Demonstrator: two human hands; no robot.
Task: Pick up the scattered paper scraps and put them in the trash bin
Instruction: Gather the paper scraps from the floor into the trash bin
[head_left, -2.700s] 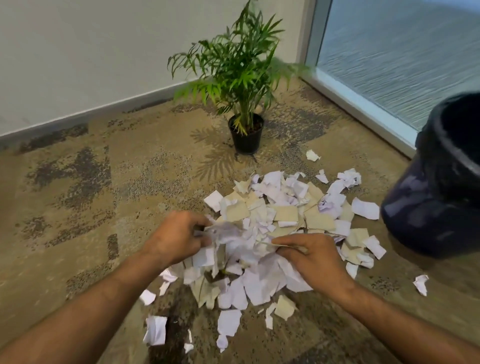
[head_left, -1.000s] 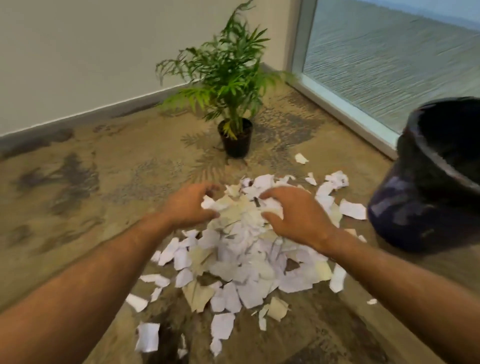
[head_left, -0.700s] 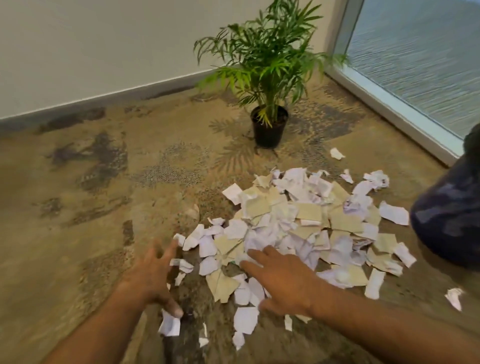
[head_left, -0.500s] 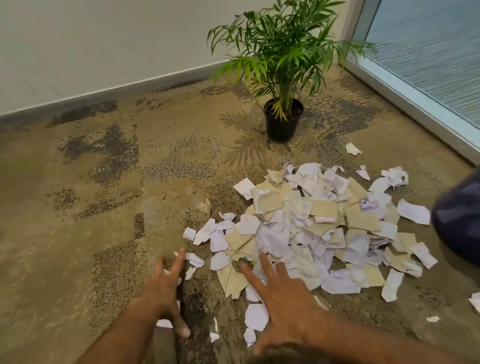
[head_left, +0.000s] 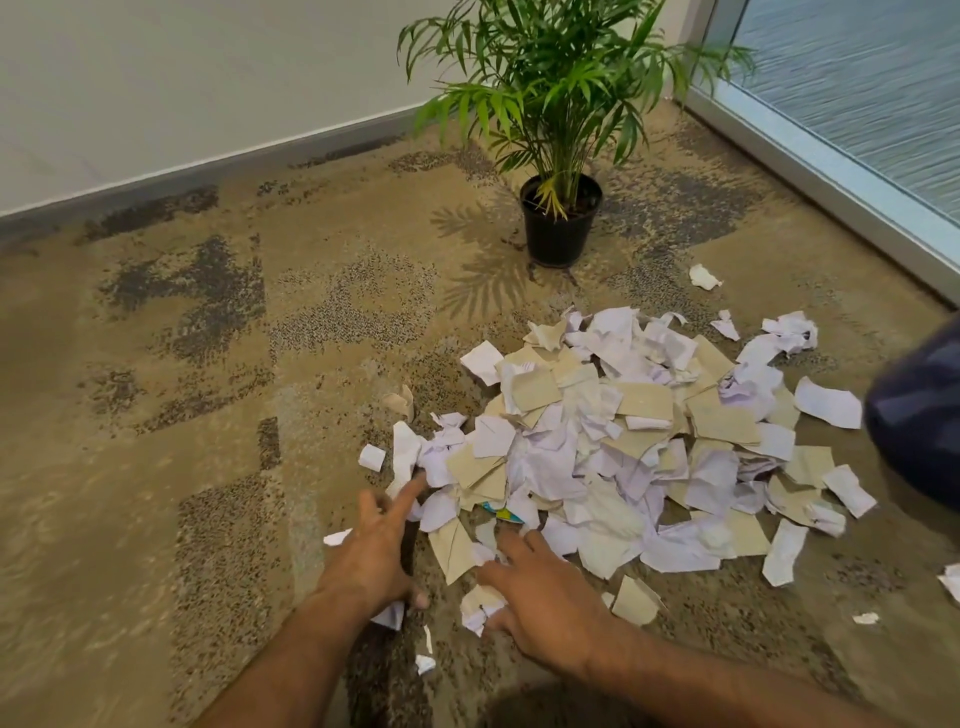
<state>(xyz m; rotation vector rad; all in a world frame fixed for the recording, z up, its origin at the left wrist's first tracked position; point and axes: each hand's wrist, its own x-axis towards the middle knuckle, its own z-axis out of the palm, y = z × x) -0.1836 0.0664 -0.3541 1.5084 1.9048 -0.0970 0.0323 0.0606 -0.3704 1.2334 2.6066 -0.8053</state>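
A heap of white and tan paper scraps (head_left: 618, 441) lies on the carpet, with loose pieces around its edges. My left hand (head_left: 379, 551) lies flat at the heap's near left edge, fingers spread, touching scraps. My right hand (head_left: 540, 597) rests palm down on the near edge, fingers apart, over a few small scraps (head_left: 480, 608). Neither hand holds anything. The dark trash bin (head_left: 919, 410) shows only partly at the right edge, beside the heap.
A potted palm (head_left: 561, 218) in a black pot stands behind the heap. A white wall with a grey skirting board (head_left: 208, 166) runs along the back. A glass panel with a metal frame (head_left: 831, 171) borders the right. Patterned carpet (head_left: 182, 415) stretches left.
Both hands left the middle of the heap and dropped to its near left edge, flat and spread. The view swung left, so the bin slid mostly out of frame.
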